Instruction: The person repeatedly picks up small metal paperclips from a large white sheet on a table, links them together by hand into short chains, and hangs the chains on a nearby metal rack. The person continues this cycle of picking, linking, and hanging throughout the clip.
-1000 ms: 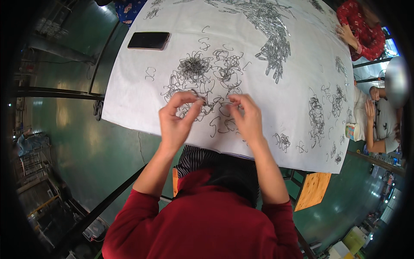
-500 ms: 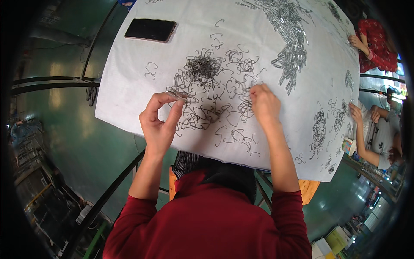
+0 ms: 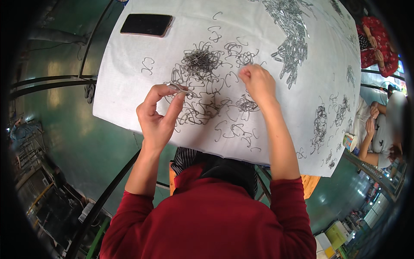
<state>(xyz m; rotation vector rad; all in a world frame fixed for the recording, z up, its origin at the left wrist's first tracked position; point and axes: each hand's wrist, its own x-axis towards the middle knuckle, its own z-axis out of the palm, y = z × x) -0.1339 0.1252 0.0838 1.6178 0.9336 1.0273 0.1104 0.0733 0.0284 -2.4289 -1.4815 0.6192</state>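
Note:
A white cloth-covered table (image 3: 129, 86) carries many bent wire hooks. My left hand (image 3: 159, 116) is raised at the near left, thumb and forefinger pinched on a wire hook (image 3: 180, 91). My right hand (image 3: 258, 82) is fisted knuckles-up further out, pressing on the loose hooks; what it grips is hidden. A dense tangle of hooks (image 3: 199, 59) lies just beyond both hands, and loose single hooks (image 3: 235, 129) are scattered toward the near edge.
A black phone (image 3: 146, 24) lies at the far left of the table. A long heap of straighter silver wire pieces (image 3: 291, 34) runs along the far right. Other people sit at the right side (image 3: 379, 129) and far right corner (image 3: 377, 39). A small cup (image 3: 350, 141) stands off the table's right edge.
My left hand has lifted and turned with a hook pinched in its fingers. My right hand has moved outward to the loose hooks and closed into a fist.

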